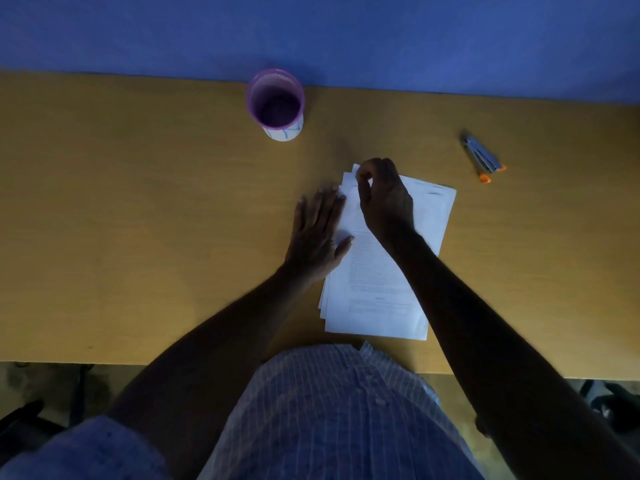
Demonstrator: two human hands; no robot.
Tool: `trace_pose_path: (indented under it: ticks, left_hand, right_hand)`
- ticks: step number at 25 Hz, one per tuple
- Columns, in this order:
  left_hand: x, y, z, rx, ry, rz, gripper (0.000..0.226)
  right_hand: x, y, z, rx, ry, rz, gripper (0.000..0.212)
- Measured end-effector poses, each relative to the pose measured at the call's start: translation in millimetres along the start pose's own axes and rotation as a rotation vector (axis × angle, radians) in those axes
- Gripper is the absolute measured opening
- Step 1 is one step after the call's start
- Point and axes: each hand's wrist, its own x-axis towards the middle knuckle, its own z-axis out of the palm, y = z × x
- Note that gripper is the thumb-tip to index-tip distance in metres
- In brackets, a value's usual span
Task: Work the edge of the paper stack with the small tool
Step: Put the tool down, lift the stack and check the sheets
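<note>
Right hand pinching paper stack far corner, left hand flat on edge; stapler lying untouched off right, nearer right hand.

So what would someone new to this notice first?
The white paper stack stands out at centre on the yellow desk, the left hand flat on its left edge and the right hand pinching at its far corner. Behind sit a purple cup and, far right, a stapler.
</note>
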Motion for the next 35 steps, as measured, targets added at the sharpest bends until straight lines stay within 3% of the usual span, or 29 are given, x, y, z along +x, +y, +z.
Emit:
trace_pose_path:
  ticks: [4, 11, 14, 16, 20, 24, 26, 30, 35]
  left_hand:
    - [-2.1, -3.8, -3.7, -0.068, 0.043, 0.013, 0.078]
    - [-3.7, -12.0, -10.6, -0.137, 0.044, 0.033, 0.08]
    - [-4.5, -9.8, -12.1, -0.151, 0.038, 0.036, 0.081]
    - [-3.8, -9.0, -13.5, -0.151, 0.053, 0.041, 0.081]
    - [-4.3, -3.0, -18.0, -0.147, 0.054, 0.006, 0.08]
    - [0.6, 18.9, -31.2, -0.167, 0.058, -0.352, 0.073]
    - [2.6, 27.9, -36.3, -0.215, 0.0, -0.446, 0.072]
    - [11.5, 45.8, -48.7, -0.387, -0.151, -0.583, 0.084]
    - [35.3, 65.3, -67.4, -0.745, -0.26, -0.861, 0.104]
  right_hand:
    - [61.2, -53.4, -17.5, 0.165, 0.101, -0.168, 0.016]
    - [112.9, -104.9, 1.6, -0.039, -0.036, -0.272, 0.023]
    - [104.9, -95.4, 3.3, 0.077, 0.099, -0.287, 0.021]
    - [85.2, -74.2, -0.4, 0.197, 0.208, -0.19, 0.017]
    - [-2.5, 0.6, -2.9, 0.277, 0.287, 0.193, 0.021]
    - [-95.4, 61.8, 2.5, 0.153, 0.271, 0.606, 0.051]
    - [-119.2, 77.9, 3.1, 0.149, 0.225, 0.759, 0.064]
    - [-130.6, 90.2, -1.3, 0.171, 0.136, 0.795, 0.072]
    - [-121.3, 90.0, -6.3, 0.271, 0.175, 0.794, 0.058]
